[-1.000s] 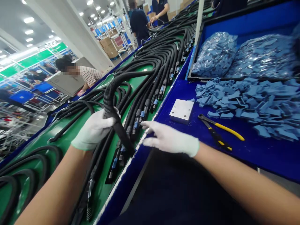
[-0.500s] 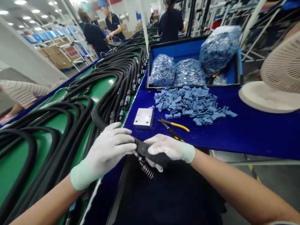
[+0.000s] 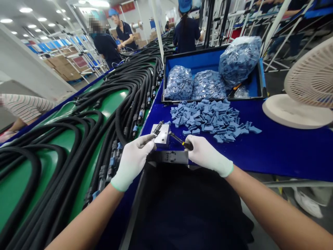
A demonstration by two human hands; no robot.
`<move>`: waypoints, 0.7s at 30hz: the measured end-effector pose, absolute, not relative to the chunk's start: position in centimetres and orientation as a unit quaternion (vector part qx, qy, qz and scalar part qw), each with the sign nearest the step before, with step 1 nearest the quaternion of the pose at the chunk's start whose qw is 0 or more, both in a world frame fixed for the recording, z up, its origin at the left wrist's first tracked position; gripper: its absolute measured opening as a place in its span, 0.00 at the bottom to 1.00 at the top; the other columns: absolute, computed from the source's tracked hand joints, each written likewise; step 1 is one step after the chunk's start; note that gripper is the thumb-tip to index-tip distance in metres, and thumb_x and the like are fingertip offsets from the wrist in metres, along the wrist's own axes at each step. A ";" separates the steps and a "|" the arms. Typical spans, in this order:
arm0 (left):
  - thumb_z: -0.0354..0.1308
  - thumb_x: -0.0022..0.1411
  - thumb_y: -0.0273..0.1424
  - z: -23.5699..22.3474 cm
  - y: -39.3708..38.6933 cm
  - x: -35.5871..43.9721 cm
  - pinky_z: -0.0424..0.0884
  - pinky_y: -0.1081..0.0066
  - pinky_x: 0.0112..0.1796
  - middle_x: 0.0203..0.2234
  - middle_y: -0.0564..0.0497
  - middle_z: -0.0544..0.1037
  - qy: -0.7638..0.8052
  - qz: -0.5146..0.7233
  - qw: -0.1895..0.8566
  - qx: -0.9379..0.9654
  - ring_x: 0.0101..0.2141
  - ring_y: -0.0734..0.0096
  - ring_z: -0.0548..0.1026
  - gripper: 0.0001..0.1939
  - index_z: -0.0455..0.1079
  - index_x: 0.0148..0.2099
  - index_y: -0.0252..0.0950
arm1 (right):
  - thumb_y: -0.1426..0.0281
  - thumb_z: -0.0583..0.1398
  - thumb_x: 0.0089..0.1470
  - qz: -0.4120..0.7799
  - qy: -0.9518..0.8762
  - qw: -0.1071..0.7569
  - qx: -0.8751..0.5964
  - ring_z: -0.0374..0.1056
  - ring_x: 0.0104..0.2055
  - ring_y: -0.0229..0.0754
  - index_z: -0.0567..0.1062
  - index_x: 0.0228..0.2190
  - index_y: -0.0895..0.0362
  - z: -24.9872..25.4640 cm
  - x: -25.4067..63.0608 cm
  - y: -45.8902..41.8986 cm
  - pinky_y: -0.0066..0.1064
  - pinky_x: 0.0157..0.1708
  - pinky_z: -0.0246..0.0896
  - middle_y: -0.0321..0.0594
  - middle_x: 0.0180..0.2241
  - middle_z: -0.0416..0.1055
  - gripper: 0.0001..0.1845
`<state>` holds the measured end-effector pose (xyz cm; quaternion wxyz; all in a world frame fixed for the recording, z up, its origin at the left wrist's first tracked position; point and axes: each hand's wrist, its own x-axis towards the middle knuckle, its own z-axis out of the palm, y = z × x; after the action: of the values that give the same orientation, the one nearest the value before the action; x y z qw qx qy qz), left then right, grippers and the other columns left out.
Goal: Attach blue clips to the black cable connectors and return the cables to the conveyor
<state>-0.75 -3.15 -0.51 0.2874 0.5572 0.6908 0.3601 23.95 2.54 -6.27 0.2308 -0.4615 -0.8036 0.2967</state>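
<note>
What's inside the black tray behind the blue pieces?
The tray holds three large plastic bags of blue pieces and a smaller bag; they hide most of the inside.

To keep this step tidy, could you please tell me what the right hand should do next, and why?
Probably ease the yellow-and-black tool in the right hand toward the coiled spring lying on the metal block: its tip already points there, and the left hand is right beside the block.

Two gloved hands (image 3: 134,161) (image 3: 208,155) show, with one metal block (image 3: 163,138) between them. Three large bags (image 3: 209,85) sit in one tray (image 3: 197,59), near one desk fan (image 3: 309,83).
</note>
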 end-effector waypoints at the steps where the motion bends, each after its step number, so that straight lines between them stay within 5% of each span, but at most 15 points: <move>1: 0.63 0.67 0.39 -0.2 -2.9 -0.6 0.76 0.64 0.51 0.48 0.49 0.85 0.689 0.366 0.294 0.552 0.47 0.57 0.83 0.20 0.79 0.57 0.37 | 0.80 0.59 0.49 0.333 -0.806 0.248 -0.422 0.68 0.30 0.41 0.70 0.30 0.56 -5.6 23.7 2.4 0.31 0.29 0.59 0.38 0.30 0.73 0.08; 5: 0.65 0.66 0.38 0.7 -2.5 -0.2 0.78 0.65 0.47 0.47 0.49 0.86 0.680 0.395 0.308 0.535 0.46 0.58 0.83 0.20 0.79 0.57 0.37 | 0.86 0.56 0.48 0.420 -0.817 0.317 -0.235 0.73 0.40 0.44 0.76 0.39 0.55 -3.5 22.5 1.7 0.34 0.42 0.68 0.40 0.39 0.76 0.20; 10: 0.66 0.65 0.34 1.0 -2.5 0.6 0.76 0.67 0.51 0.46 0.50 0.86 0.672 0.406 0.237 0.572 0.49 0.60 0.82 0.15 0.83 0.52 0.38 | 0.89 0.52 0.49 0.457 -0.792 0.357 -0.191 0.74 0.46 0.44 0.77 0.53 0.51 -2.7 21.8 1.4 0.39 0.53 0.68 0.39 0.47 0.77 0.35; 21: 0.61 0.68 0.33 -0.6 -2.8 0.8 0.74 0.69 0.44 0.39 0.50 0.82 0.612 0.391 0.113 0.678 0.39 0.66 0.80 0.12 0.83 0.49 0.37 | 0.86 0.55 0.50 0.410 -0.800 0.342 -0.276 0.73 0.47 0.45 0.75 0.47 0.55 -4.2 22.2 0.9 0.38 0.52 0.69 0.43 0.46 0.76 0.25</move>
<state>0.81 -2.76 -0.58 0.1125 0.6779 0.6124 0.3909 22.24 0.89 -4.22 0.3417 -0.2756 -0.7995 0.4100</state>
